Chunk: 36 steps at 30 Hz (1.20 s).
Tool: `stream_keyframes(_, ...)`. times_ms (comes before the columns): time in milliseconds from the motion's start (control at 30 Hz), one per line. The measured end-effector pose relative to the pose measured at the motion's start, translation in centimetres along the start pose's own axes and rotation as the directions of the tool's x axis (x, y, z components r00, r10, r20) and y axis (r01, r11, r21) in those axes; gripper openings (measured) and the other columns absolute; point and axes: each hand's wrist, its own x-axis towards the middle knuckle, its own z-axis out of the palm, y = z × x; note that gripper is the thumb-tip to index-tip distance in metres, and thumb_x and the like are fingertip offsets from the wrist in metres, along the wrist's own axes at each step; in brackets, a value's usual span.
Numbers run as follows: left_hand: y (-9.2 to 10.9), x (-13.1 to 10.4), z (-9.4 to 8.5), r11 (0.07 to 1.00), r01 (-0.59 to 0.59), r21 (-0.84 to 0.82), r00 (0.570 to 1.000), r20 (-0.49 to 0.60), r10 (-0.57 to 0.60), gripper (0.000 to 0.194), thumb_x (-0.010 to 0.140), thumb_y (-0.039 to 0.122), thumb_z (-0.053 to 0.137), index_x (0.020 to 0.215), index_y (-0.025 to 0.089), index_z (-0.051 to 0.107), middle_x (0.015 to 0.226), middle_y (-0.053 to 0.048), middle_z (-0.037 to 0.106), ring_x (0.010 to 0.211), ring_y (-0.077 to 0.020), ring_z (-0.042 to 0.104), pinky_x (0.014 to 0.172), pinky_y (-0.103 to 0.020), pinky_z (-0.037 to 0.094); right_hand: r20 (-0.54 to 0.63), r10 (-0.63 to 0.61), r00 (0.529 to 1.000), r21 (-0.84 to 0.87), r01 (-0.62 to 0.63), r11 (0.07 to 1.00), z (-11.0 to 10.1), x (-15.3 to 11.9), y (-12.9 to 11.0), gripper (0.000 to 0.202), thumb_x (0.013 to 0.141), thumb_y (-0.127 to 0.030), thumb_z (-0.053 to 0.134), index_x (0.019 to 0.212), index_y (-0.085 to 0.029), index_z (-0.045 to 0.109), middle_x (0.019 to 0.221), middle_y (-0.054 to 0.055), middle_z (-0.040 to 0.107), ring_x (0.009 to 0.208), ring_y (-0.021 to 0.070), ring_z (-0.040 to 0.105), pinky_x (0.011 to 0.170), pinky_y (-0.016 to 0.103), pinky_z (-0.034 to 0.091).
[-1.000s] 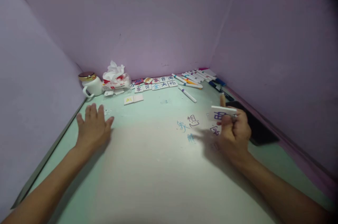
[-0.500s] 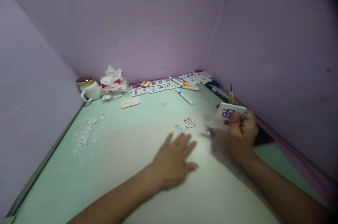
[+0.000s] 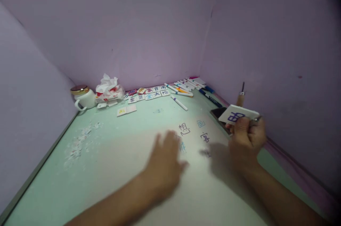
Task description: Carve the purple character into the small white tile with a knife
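Lilac walls close in a pale green table (image 3: 112, 169) on three sides. Left hand (image 3: 165, 158) lies flat on the tabletop, fingers loose and spread, blurred, covering part of the blue and purple writing (image 3: 184, 129) marked on the surface. Right hand (image 3: 246, 140) is raised near the right wall, fingers clenched around a white tile (image 3: 238, 114) bearing a purple character; the tile is tilted, face toward the camera, clear of the table. A wooden-handled tool (image 3: 241, 97) sticks up just behind the tile; whether the same hand grips it cannot be told. A dark phone (image 3: 218, 113) lies on the table under the tile.

Along the far wall: a white mug (image 3: 84, 98) with gold lid in the left corner, a pack of tissues (image 3: 109, 90) beside it, rows of lettered tiles (image 3: 149, 93), then a cluster of markers (image 3: 186, 86) toward the right corner. White crumbs (image 3: 78, 144) are scattered near the left edge.
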Motion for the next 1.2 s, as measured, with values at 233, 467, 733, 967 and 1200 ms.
stream_keyframes(233, 8.3, 5.2, 1.6, 0.895, -0.357, -0.266, 0.908, 0.125, 0.400, 0.061, 0.094, 0.051, 0.021, 0.142, 0.015, 0.029, 0.150, -0.009, 0.028, 0.140, -0.0212, 0.020, 0.114, -0.045, 0.015, -0.020, -0.028, 0.999, 0.003, 0.028, 1.000, -0.3, 0.8, 0.3, 0.022, 0.086, -0.044, 0.048, 0.084, -0.022, 0.048, 0.063, -0.001, 0.050, 0.050, 0.0166, 0.049, 0.050, 0.030, 0.040)
stream_keyframes(467, -4.5, 4.3, 1.9, 0.987, 0.146, -0.072, 0.976, 0.174, -0.132, 0.056, 0.096, 0.043, 0.019, 0.144, 0.016, 0.023, 0.152, -0.010, 0.023, 0.140, -0.0262, 0.019, 0.111, -0.053, 0.018, 0.114, -0.029, 0.993, -0.023, 0.032, 0.999, -0.1, -0.6, 0.0, 0.020, 0.086, -0.038, 0.048, 0.094, -0.019, 0.053, 0.070, 0.001, 0.054, 0.056, 0.0158, 0.051, 0.053, 0.029, 0.042)
stream_keyframes(733, -9.9, 1.5, -1.0, 0.836, 0.539, 0.098, 0.841, -0.010, -0.541, 0.063, 0.090, 0.029, 0.025, 0.137, -0.012, 0.021, 0.148, -0.033, 0.011, 0.138, -0.0442, -0.002, 0.103, -0.069, -0.001, 0.017, 0.030, 0.999, 0.092, -0.032, 0.995, -0.4, -0.4, -0.5, 0.028, 0.086, -0.046, 0.050, 0.089, -0.019, 0.053, 0.065, -0.002, 0.052, 0.053, 0.0128, 0.048, 0.052, 0.026, 0.040)
stream_keyframes(967, 6.0, 9.0, 1.1, 0.991, -0.047, -0.128, 0.996, 0.074, 0.057, 0.062, 0.091, 0.053, 0.027, 0.142, 0.018, 0.029, 0.151, -0.007, 0.027, 0.140, -0.0226, 0.020, 0.114, -0.042, 0.019, -0.005, 0.095, 0.996, 0.120, -0.093, 0.988, -0.4, -0.5, -0.3, 0.037, 0.081, -0.052, 0.056, 0.092, -0.017, 0.055, 0.068, -0.001, 0.055, 0.053, 0.0122, 0.048, 0.053, 0.027, 0.042)
stream_keyframes(1200, 4.5, 10.7, 2.1, 0.995, -0.058, -0.084, 0.998, -0.014, 0.057, 0.047, 0.094, 0.047, 0.035, 0.128, 0.017, 0.047, 0.136, -0.011, 0.048, 0.126, -0.0244, 0.043, 0.104, -0.045, 0.036, 0.103, 0.255, 0.961, 0.156, -0.269, 0.951, -0.2, -1.4, -0.7, 0.041, 0.077, -0.053, 0.061, 0.098, -0.018, 0.057, 0.071, -0.001, 0.057, 0.056, 0.0124, 0.051, 0.054, 0.026, 0.042)
